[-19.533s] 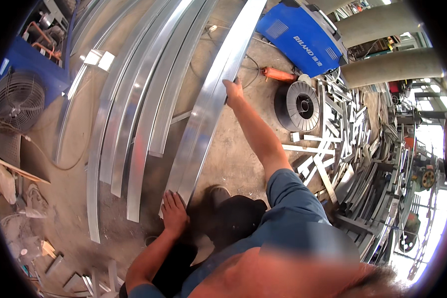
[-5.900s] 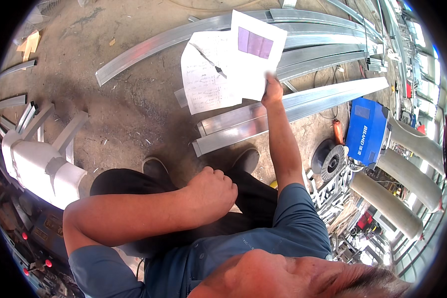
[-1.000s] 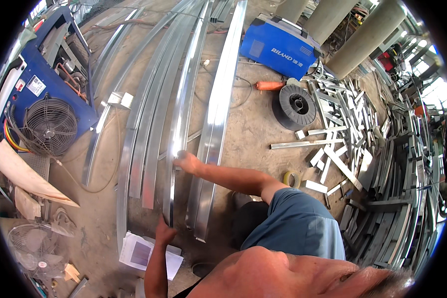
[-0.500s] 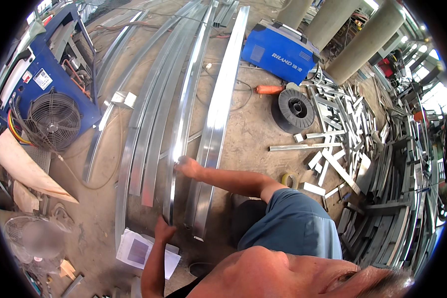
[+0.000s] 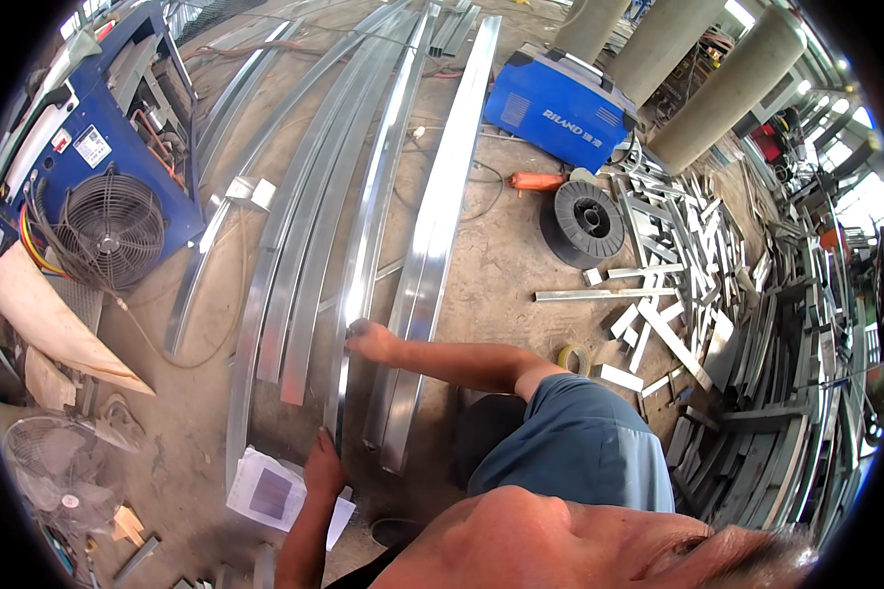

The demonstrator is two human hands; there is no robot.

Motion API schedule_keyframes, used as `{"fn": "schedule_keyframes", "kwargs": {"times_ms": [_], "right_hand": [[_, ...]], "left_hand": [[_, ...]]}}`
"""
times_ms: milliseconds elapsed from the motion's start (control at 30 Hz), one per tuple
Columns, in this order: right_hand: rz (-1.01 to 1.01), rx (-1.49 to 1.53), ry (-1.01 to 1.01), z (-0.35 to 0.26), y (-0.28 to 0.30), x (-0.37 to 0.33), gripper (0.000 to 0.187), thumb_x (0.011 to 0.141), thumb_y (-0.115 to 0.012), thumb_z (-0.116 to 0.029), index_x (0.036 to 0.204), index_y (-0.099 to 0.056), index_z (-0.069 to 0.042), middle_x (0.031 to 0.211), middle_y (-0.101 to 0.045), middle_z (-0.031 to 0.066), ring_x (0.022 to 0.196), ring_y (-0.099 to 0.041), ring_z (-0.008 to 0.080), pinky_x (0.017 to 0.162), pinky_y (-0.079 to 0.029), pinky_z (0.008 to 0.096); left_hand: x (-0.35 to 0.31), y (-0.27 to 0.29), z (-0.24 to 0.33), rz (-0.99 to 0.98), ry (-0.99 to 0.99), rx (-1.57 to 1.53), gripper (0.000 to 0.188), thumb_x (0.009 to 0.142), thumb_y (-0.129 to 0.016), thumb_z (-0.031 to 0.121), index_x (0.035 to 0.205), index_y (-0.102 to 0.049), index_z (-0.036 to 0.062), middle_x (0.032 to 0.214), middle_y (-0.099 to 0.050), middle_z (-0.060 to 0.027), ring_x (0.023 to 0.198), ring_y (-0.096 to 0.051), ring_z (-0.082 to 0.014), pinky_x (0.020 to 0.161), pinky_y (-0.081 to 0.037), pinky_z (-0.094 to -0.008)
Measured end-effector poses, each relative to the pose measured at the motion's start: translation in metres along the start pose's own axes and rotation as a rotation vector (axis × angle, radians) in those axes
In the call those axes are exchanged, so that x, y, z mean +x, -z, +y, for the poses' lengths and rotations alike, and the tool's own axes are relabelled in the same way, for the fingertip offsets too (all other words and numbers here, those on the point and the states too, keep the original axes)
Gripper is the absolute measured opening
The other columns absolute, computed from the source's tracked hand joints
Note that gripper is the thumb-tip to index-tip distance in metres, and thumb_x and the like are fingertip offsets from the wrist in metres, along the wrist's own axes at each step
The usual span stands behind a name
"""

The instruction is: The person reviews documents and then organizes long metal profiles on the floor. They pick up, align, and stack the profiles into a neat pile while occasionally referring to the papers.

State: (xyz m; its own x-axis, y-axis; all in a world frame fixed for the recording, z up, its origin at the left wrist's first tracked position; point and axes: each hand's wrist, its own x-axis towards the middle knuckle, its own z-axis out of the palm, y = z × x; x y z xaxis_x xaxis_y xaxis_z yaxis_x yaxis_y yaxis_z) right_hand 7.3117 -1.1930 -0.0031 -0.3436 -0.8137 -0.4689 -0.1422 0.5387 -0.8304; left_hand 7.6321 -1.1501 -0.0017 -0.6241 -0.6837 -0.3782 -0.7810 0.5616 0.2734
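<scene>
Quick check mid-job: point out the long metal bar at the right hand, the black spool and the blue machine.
Long metal bar [image 5: 369, 231]: head view, mid-length of its shiny face.
Black spool [image 5: 572, 227]: head view, its round flange.
Blue machine [image 5: 557, 110]: head view, its side panel.

A slate-blue shirt [image 5: 599, 461], lower right of centre, with a short, loose sleeve [image 5: 562, 404]; dark trousers [image 5: 483, 442]; a dark shoe [image 5: 393, 530]; bare left hand [image 5: 324, 465]; bare right hand [image 5: 371, 344].

We see bright silver on the long metal bar [image 5: 375, 216], vivid blue on the boxy machine [image 5: 562, 110], orange on the tool [image 5: 537, 183], black radial ribs on the spool [image 5: 607, 232], purple on white papers [image 5: 273, 494].
</scene>
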Motion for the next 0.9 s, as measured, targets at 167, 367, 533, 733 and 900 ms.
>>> {"fn": "schedule_keyframes", "kwargs": {"times_ms": [167,367,533,733,900], "right_hand": [[-0.019,-0.011,0.005,-0.011,-0.006,-0.005,0.062,0.082,-0.071,-0.03,0.133,-0.056,0.003,0.123,-0.066,0.0206,0.116,-0.062,0.0296,0.1,-0.048,0.038],[0.017,0.099,0.003,0.01,0.001,-0.003,0.063,0.081,-0.07,-0.029,0.135,-0.055,0.002,0.124,-0.065,0.0201,0.115,-0.062,0.0292,0.099,-0.048,0.037],[0.027,0.006,-0.021,0.008,0.005,-0.005,0.066,0.081,-0.069,-0.031,0.135,-0.054,0.003,0.125,-0.064,0.0203,0.118,-0.061,0.0298,0.1,-0.047,0.0369],[0.043,-0.006,-0.008,0.013,0.007,-0.002,0.069,0.081,-0.067,-0.033,0.137,-0.053,0.004,0.126,-0.063,0.0203,0.119,-0.06,0.0309,0.1,-0.047,0.037],[0.061,-0.012,0.004,0.014,0.008,0.001,0.07,0.08,-0.068,-0.032,0.137,-0.052,0.005,0.123,-0.065,0.02,0.116,-0.061,0.0309,0.098,-0.048,0.0369]], "left_hand": [[-0.005,-0.032,-0.026,0.242,-0.132,0.236,0.056,0.089,-0.053,0.011,0.141,-0.04,-0.0069,0.12,-0.061,-0.0284,0.084,-0.069,-0.0377,0.069,-0.058,-0.0452],[-0.004,-0.011,-0.016,0.214,-0.1,0.244,0.052,0.088,-0.056,0.013,0.135,-0.045,-0.0051,0.117,-0.063,-0.0244,0.081,-0.069,-0.0361,0.066,-0.057,-0.0452],[-0.001,-0.004,-0.024,0.225,-0.039,0.206,0.051,0.087,-0.059,0.015,0.134,-0.046,-0.0022,0.118,-0.062,-0.0238,0.089,-0.068,-0.0362,0.071,-0.057,-0.0456],[0.01,-0.009,-0.043,0.305,-0.034,0.334,0.05,0.09,-0.057,0.011,0.137,-0.044,-0.0016,0.124,-0.059,-0.0246,0.09,-0.066,-0.0359,0.073,-0.057,-0.0441],[0.014,-0.011,-0.046,0.307,-0.013,0.41,0.052,0.089,-0.057,0.009,0.138,-0.042,-0.0016,0.121,-0.058,-0.0243,0.089,-0.064,-0.0351,0.072,-0.056,-0.0428]]}}
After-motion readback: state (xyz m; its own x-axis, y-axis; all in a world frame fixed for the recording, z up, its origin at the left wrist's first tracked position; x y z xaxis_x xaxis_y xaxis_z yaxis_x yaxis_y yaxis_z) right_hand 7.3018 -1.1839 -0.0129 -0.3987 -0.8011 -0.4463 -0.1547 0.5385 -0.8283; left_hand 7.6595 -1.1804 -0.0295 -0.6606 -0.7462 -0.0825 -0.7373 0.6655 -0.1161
